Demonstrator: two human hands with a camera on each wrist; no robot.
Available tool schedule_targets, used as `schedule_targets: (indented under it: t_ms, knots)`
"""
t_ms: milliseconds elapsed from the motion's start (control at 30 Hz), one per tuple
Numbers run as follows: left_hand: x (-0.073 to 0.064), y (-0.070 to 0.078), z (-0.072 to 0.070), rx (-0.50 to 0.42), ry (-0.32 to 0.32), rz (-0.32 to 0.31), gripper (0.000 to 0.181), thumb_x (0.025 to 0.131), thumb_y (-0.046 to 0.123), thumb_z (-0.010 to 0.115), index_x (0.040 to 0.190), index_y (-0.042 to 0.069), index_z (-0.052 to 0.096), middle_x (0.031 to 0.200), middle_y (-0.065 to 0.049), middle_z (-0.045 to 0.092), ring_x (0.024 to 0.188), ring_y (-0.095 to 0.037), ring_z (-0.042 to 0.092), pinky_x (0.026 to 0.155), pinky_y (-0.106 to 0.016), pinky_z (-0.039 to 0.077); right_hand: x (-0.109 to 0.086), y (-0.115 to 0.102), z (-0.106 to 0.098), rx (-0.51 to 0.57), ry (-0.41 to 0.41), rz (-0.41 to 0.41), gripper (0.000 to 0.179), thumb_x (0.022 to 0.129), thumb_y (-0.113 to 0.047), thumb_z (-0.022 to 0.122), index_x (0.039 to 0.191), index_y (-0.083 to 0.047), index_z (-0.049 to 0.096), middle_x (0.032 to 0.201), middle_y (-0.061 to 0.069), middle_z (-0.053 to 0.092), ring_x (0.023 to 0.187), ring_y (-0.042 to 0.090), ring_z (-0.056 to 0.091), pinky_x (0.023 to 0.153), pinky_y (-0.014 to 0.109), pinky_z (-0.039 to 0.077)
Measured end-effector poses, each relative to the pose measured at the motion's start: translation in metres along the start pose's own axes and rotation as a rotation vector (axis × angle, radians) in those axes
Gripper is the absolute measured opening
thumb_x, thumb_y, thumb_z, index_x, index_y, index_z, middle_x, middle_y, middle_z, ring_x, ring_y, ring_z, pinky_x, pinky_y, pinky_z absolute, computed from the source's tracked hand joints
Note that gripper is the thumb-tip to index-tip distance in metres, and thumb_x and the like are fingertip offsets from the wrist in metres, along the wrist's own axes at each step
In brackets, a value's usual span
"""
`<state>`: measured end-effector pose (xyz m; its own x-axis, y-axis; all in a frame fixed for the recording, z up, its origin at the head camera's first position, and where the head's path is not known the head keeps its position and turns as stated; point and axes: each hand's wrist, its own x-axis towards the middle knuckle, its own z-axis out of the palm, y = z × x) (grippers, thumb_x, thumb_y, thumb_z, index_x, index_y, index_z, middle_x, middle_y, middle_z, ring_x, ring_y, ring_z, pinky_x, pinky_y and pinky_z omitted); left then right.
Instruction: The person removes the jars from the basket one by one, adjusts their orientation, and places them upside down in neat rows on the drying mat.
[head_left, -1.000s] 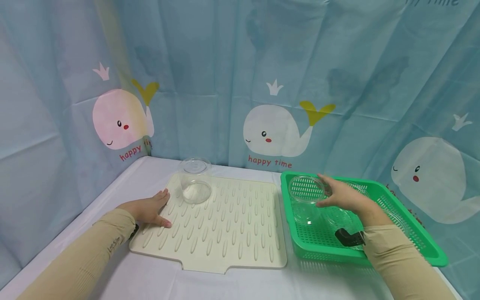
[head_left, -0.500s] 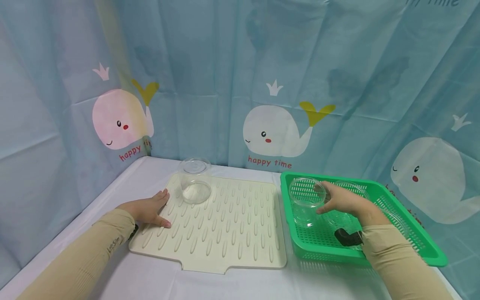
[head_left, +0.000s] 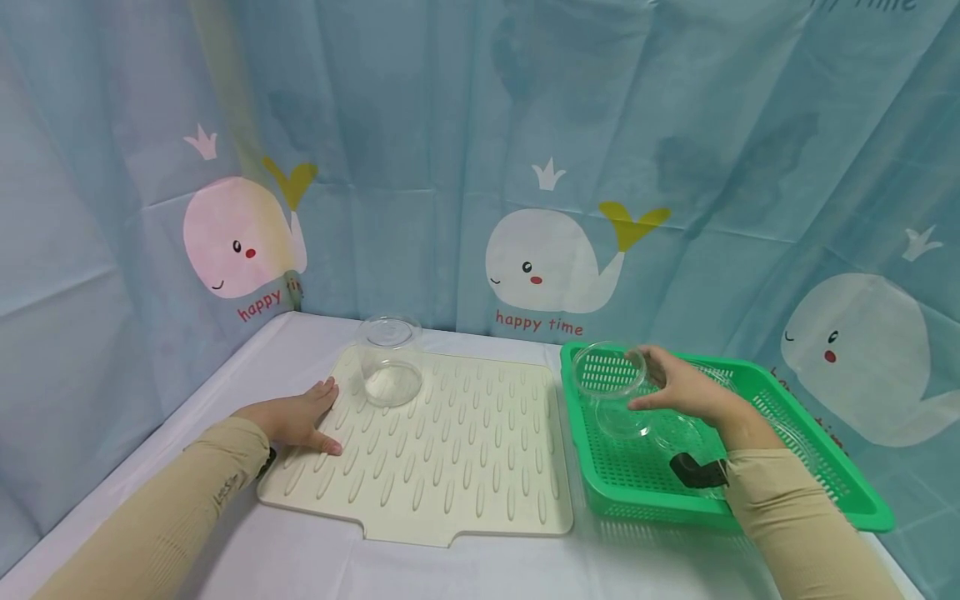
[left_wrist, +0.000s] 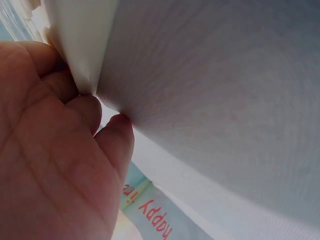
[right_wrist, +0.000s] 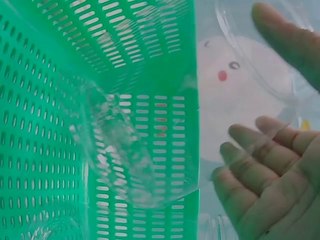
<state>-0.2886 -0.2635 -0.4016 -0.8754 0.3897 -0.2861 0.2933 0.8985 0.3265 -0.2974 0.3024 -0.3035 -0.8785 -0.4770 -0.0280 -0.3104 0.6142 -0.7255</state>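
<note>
My right hand (head_left: 686,392) holds a clear plastic cup (head_left: 609,385) near its rim, thumb on the near side and fingers round the far side. The cup tilts over the left part of the green basket (head_left: 652,510). In the right wrist view its transparent wall (right_wrist: 125,155) crosses the basket's slotted side. My left hand (head_left: 300,418) lies spread on the left edge of the cream ridged drying mat (head_left: 465,467). Another clear cup (head_left: 392,367) stands upside down at the mat's back left. The left wrist view shows fingers (left_wrist: 115,145) against the mat's edge.
More clear cups (head_left: 678,433) lie in the basket, partly hidden by the right hand and arm. The white tablecloth (head_left: 300,554) runs under mat and basket. A blue whale-print curtain (head_left: 420,250) hangs close behind them.
The right hand dips slightly with the cup, then rises again; the cup's base now swings right, so it leans. The left hand and the cup on the mat stay put.
</note>
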Motion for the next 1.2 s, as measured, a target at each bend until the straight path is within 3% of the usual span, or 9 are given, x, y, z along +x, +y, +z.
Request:
schedule_targets:
  t_ms: [233,600,833,1200]
  knots:
    - [0.001,-0.002,0.001,0.008,0.007,-0.001,0.121,0.066,0.061,0.067,0.138,-0.018,0.009,0.145,-0.035,0.0,0.133,-0.049,0.003,0.107,-0.057,0.011,0.0,-0.004,0.001,-0.002,0.004,-0.052,0.092,0.078,-0.025,0.073,0.146,-0.004,0.014,0.149,0.017,0.02,0.137,0.039,0.013,0.105,0.056,0.022]
    - [0.002,-0.003,0.001,0.016,0.019,0.002,0.123,0.064,0.063,0.066,0.138,-0.018,0.011,0.145,-0.036,0.002,0.133,-0.049,0.004,0.107,-0.057,0.012,0.002,-0.009,0.003,-0.072,-0.012,-0.136,0.095,0.077,-0.018,0.074,0.147,-0.006,0.011,0.15,0.018,0.017,0.136,0.04,0.014,0.103,0.058,0.022]
    - [0.003,-0.007,0.002,0.05,0.024,0.004,0.122,0.066,0.066,0.064,0.138,-0.017,0.01,0.145,-0.035,0.002,0.133,-0.048,0.005,0.107,-0.056,0.012,0.003,-0.008,0.004,-0.127,0.007,-0.181,0.095,0.074,-0.02,0.077,0.145,-0.006,0.015,0.147,0.017,0.024,0.134,0.039,0.021,0.099,0.06,0.028]
    - [-0.006,-0.01,-0.011,0.03,0.118,0.036,0.121,0.067,0.062,0.066,0.139,-0.017,0.007,0.145,-0.035,0.001,0.133,-0.049,0.003,0.106,-0.058,0.008,0.002,-0.015,0.0,-0.177,0.041,-0.187,0.093,0.073,-0.03,0.078,0.143,-0.009,0.02,0.144,0.013,0.03,0.132,0.037,0.028,0.099,0.059,0.03]
